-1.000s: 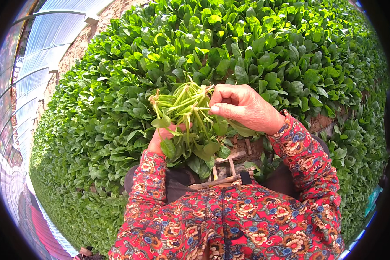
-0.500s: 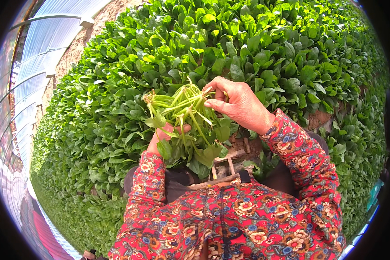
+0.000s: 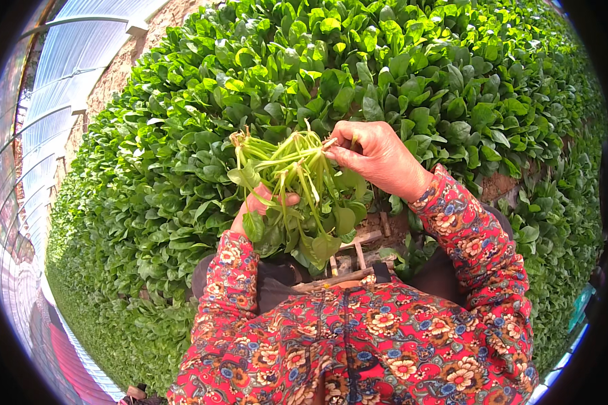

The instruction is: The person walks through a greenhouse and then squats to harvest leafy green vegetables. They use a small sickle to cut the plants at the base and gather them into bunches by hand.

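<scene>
Most of the frame, from top centre to the right rim, is filled by a dense bed of leafy green plants (image 3: 412, 74). The upper left and left rim are taken up by a translucent greenhouse roof (image 3: 54, 94) with curved ribs, with a rough brown wall (image 3: 125, 64) seen just beside the bed. The lower centre is covered by red floral sleeves (image 3: 385, 351), both forearms entering from the bottom edge. A patch of bare soil (image 3: 496, 185) is seen right of centre, between the plants. A bunch of cut greens (image 3: 297, 192) is held at frame centre, pale stems fanned upward, leaves hanging down toward the body. The left hand (image 3: 260, 206) is closed around the bunch from below, mostly hidden by leaves; only a thumb and part of the palm are visible. The right hand (image 3: 378, 158) is seen just right of centre, fingers curled, thumb and forefinger pinched on the stem tops at the bunch's upper right. Short wooden sticks (image 3: 348, 260) are seen below the bunch, near the chest.
</scene>
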`<state>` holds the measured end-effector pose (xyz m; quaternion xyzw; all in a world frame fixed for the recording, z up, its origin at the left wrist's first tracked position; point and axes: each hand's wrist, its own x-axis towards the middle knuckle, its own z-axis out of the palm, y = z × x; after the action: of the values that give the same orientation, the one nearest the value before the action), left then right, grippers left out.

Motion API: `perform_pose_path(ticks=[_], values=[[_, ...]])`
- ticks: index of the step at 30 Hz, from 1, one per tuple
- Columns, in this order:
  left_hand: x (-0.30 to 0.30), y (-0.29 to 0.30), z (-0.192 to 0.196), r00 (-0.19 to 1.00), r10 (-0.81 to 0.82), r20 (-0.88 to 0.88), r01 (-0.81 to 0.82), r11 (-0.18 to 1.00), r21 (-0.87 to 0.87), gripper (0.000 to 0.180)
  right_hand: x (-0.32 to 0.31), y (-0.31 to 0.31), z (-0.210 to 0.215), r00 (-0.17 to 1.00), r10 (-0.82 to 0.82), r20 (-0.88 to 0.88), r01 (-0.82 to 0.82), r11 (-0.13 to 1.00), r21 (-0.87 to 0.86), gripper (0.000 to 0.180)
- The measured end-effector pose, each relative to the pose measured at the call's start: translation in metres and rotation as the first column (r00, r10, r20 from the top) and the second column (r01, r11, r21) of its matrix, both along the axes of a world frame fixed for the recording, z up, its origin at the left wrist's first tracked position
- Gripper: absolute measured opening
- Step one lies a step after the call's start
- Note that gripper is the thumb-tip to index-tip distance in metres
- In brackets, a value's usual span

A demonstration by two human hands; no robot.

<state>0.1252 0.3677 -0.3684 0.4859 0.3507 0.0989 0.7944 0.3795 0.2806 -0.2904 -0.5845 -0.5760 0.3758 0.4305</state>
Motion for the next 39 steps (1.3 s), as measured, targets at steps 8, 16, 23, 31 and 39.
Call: perform_pose_path(ticks=[8,16,23,31,39], values=[[0.003,-0.006,0.004,0.999,0.05,0.016,-0.05,0.998,0.042,0.06,-0.003,-0.003,-0.003,0.994,-0.068,0.085,0.059,0.993,0.103,0.011],[0.001,0.008,-0.015,0.994,0.078,0.073,-0.074,0.995,-0.061,0.056,0.012,-0.01,0.029,0.878,0.266,-0.398,-0.358,0.917,-0.176,0.008],[0.012,0.004,-0.012,0.999,0.03,0.031,-0.031,0.998,0.051,0.063,-0.019,-0.01,-0.001,0.998,0.033,-0.057,-0.04,0.993,-0.113,0.019],[0.015,0.001,-0.003,0.998,-0.011,-0.066,0.025,0.977,0.21,0.048,-0.007,-0.006,-0.01,0.816,0.131,-0.562,-0.245,0.961,-0.132,0.013],[0.009,0.004,0.007,0.997,0.065,-0.05,-0.059,0.991,0.123,0.052,0.004,-0.006,0.023,0.971,0.184,0.154,-0.206,0.968,0.144,0.016]])
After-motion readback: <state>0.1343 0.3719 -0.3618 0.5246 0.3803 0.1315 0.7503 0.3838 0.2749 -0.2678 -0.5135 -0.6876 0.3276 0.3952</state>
